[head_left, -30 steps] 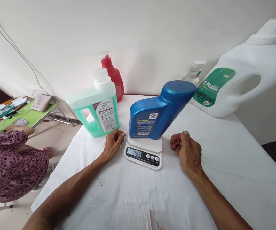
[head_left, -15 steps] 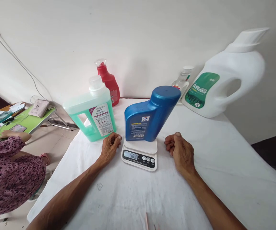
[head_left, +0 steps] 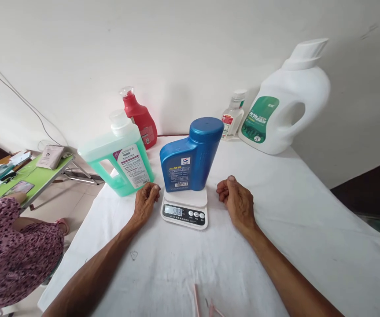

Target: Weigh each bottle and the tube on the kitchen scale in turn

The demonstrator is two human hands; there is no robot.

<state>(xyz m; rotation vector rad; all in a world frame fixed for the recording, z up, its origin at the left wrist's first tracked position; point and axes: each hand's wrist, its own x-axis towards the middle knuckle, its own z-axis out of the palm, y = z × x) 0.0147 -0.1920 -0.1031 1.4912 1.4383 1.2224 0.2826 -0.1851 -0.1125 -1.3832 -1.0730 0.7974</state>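
A blue plastic bottle (head_left: 206, 154) with a round blue cap stands on a white digital kitchen scale (head_left: 185, 222), whose display reads 983. My left hand (head_left: 145, 203) rests on the cloth just left of the scale, fingers curled in, holding nothing that I can see. On the other side, my right hand (head_left: 237, 202) lies a little apart from the scale with its fingers folded and its thumb on top, also with nothing visible in it. Neither hand touches the blue bottle. Close behind my left hand is a clear bottle of green liquid (head_left: 113, 147) with a handle.
Against the wall stand a red bottle (head_left: 142, 121), a small clear bottle (head_left: 234, 116) and a large white jug (head_left: 305, 88) with a green label. Thin pink pieces (head_left: 196, 301) lie at the near edge of the white cloth (head_left: 163, 277). A seated person (head_left: 18, 251) is at a green table (head_left: 42, 180).
My view has turned slightly right, so everything appears farther left. Both hands keep their places beside the scale, and the reading is still 983.
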